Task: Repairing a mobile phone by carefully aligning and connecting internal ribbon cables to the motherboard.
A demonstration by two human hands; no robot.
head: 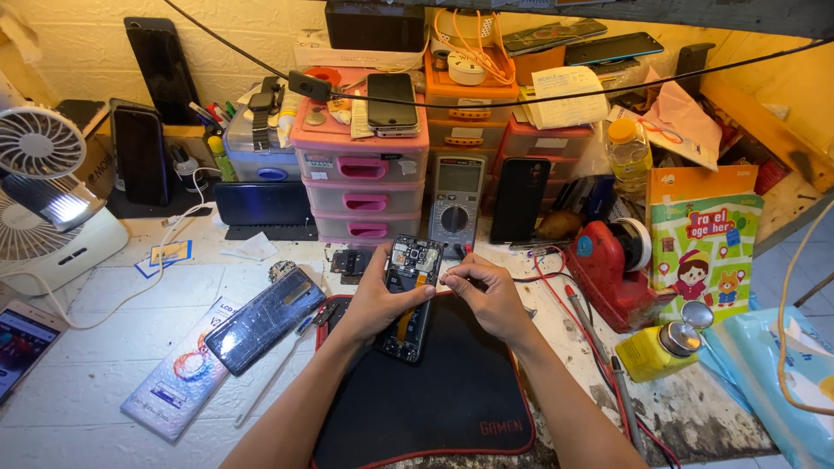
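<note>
An opened smartphone [408,295] with its back removed and circuit boards showing lies tilted over a black mat with a red rim [452,399]. My left hand [375,300] grips its left side, thumb across the middle. My right hand [486,291] has its fingers pinched together at the phone's upper right edge; whether they hold a small part is too small to tell. The removed dark-blue back cover [265,320] rests to the left of the mat on a flat white box [187,369].
Pink plastic drawers [360,165] with a phone on top stand behind, beside a multimeter [456,201] and several dark phones. A white fan [43,200] is at left. A red tape dispenser [612,265], yellow pump bottle [660,347] and colourful box [704,243] sit right.
</note>
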